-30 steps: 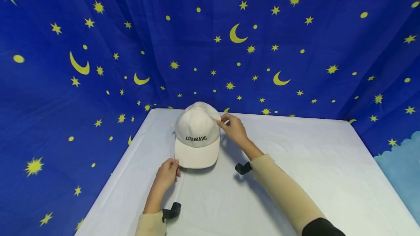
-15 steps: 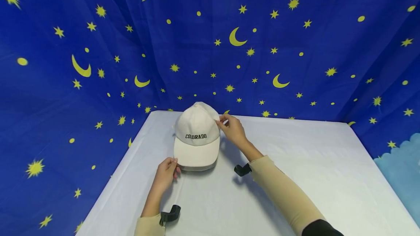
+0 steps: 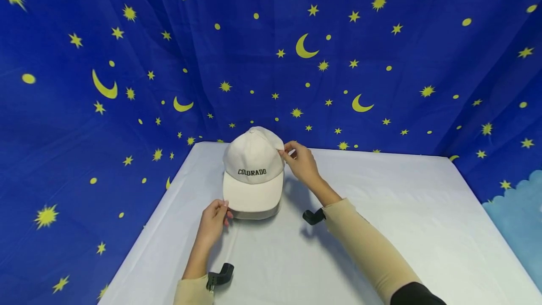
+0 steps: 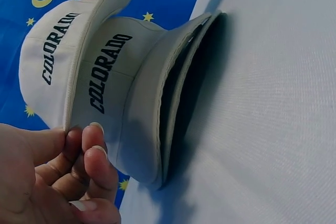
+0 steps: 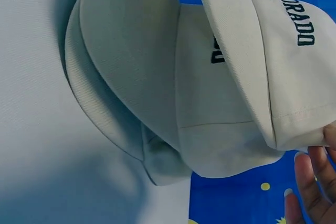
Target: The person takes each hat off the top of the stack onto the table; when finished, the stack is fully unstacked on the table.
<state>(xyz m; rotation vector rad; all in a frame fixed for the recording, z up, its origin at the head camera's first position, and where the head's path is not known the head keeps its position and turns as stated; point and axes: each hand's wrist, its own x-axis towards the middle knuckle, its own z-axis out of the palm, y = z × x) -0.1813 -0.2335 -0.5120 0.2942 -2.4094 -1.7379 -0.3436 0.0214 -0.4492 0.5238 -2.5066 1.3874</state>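
Observation:
A white baseball cap (image 3: pixel 253 152) lettered COLORADO is held tilted above a second like cap (image 4: pixel 142 103), with a gap between their brims. Under that one shows the brim of a third cap (image 5: pixel 102 108), lowest in the stack, on the table. My left hand (image 3: pixel 213 222) pinches the left edge of the top cap's brim between thumb and fingers. At the right side of its crown, my right hand (image 3: pixel 302 163) pinches the lower edge. In the head view the top cap hides most of the caps below it.
The caps stand at the back left of a white-covered table (image 3: pixel 381 220). Close behind and to the left hangs a blue curtain (image 3: pixel 254 60) with yellow moons and stars. A black wrist mount (image 3: pixel 313 217) juts from the right sleeve, another (image 3: pixel 221 274) from the left.
The top cap has risen a little in both hands, and more of the brim below it shows. Both hands have moved up slightly with it, keeping their grips.

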